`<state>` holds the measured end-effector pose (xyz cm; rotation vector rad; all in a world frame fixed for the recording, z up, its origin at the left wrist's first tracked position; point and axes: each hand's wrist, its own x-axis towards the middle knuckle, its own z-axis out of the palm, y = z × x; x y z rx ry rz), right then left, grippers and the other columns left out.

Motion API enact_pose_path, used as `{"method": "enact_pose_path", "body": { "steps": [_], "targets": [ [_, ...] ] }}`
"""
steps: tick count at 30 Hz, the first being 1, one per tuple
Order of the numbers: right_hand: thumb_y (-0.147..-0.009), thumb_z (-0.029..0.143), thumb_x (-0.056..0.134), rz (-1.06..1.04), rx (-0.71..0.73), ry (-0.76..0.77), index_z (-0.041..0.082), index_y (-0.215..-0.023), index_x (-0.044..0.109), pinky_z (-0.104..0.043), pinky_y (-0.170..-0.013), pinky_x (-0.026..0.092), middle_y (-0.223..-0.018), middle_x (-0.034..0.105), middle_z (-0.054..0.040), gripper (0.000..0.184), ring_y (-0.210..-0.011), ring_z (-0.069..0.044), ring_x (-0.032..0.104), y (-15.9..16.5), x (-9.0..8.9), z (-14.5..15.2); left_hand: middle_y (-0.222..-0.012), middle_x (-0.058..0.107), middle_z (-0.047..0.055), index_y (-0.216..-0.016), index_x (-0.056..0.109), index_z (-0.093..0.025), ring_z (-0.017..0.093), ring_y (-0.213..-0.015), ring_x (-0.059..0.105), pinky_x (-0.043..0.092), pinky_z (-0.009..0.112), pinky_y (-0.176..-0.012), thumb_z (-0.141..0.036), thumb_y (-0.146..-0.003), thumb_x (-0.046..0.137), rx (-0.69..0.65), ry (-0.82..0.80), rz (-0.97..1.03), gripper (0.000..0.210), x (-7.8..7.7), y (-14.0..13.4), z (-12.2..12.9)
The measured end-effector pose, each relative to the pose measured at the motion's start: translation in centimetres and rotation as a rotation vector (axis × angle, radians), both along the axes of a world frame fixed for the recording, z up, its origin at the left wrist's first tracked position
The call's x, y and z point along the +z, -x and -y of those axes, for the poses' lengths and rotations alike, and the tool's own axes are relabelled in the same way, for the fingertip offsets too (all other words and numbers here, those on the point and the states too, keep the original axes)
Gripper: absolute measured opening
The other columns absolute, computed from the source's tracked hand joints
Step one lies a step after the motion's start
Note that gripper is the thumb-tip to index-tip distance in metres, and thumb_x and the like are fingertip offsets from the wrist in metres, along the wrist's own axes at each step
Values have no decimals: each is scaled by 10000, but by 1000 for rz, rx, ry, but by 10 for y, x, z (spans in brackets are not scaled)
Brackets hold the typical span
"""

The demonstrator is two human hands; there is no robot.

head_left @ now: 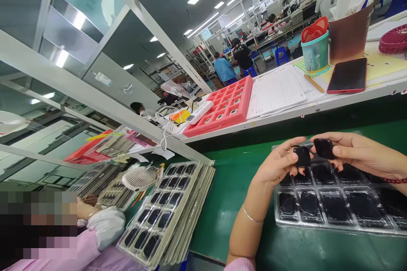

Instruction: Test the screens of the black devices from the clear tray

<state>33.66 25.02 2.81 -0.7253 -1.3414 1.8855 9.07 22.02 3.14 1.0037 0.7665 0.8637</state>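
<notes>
My left hand (281,159) pinches a small black square piece with rounded corners (302,156), fingers closed round its edge. Close beside it, my right hand (352,150) grips a second black square piece (323,149) between thumb and fingers. Whether the two pieces touch is hard to make out. Both hands hover over a clear plastic tray (318,225), whose pockets hold several similar black squares (335,207). The hands cover part of the tray's far row.
A stack of filled clear trays (178,220) stands left on the green tabletop (229,186). A co-worker's sleeve (106,226) is beyond it. The shelf above bears a pink foam tray (222,103), papers (276,91), a phone (347,76) and a teal cup (315,53).
</notes>
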Motion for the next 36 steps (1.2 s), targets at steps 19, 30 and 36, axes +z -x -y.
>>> {"method": "enact_pose_path", "body": {
  "steps": [19,30,36],
  "targets": [
    [-812,356,736,211,-124,-257,187,-1268,643,-355,-637,605,-764,737,-28,495,-693,-227,693,13,-14,-5,-1014,697,87,-1260,637,-145,159,-769,684,461,204,-565,-194,-742,708,139,-159,-283,525,1,-7,-1],
    [-896,566,709,206,-94,-308,204,-1026,748,-311,-580,581,-860,748,-52,387,-603,-170,660,11,-20,-5,-856,721,74,-1107,711,-137,128,-626,656,381,192,-512,-406,-865,685,158,-201,-370,363,1,-13,3],
    [-847,497,770,253,-136,-323,208,-1148,712,-310,-579,592,-758,714,-26,420,-651,-200,676,14,-19,-3,-996,717,84,-1173,673,-133,117,-692,651,483,213,-607,-310,-761,791,134,-196,-283,464,-5,-16,1]
  ]
}}
